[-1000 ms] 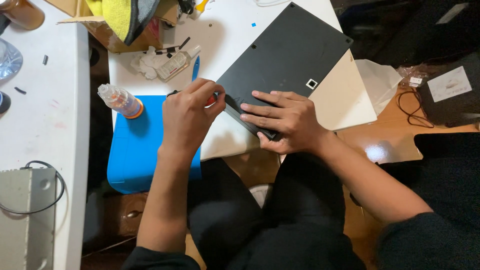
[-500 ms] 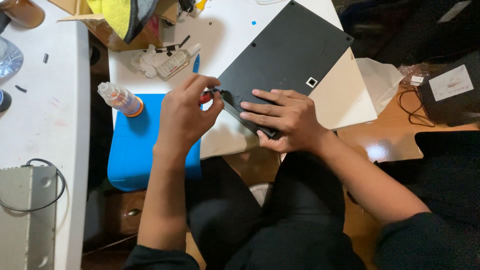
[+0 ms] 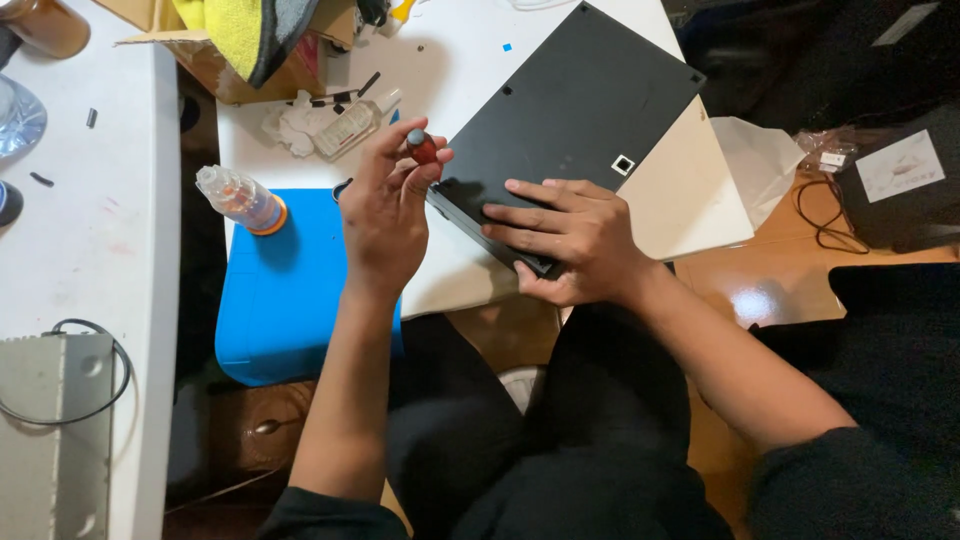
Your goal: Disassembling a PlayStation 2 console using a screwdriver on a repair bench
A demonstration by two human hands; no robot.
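Head view: left hand (image 3: 385, 215) pinches screwdriver (image 3: 421, 147); right hand (image 3: 570, 235) flat on laptop (image 3: 570, 110).

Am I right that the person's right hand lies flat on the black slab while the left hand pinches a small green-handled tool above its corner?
Not quite: the head view shows the handle of the small tool is red, not green. The rest stands: the right hand lies flat on the black slab, and the left hand pinches the tool above its corner.
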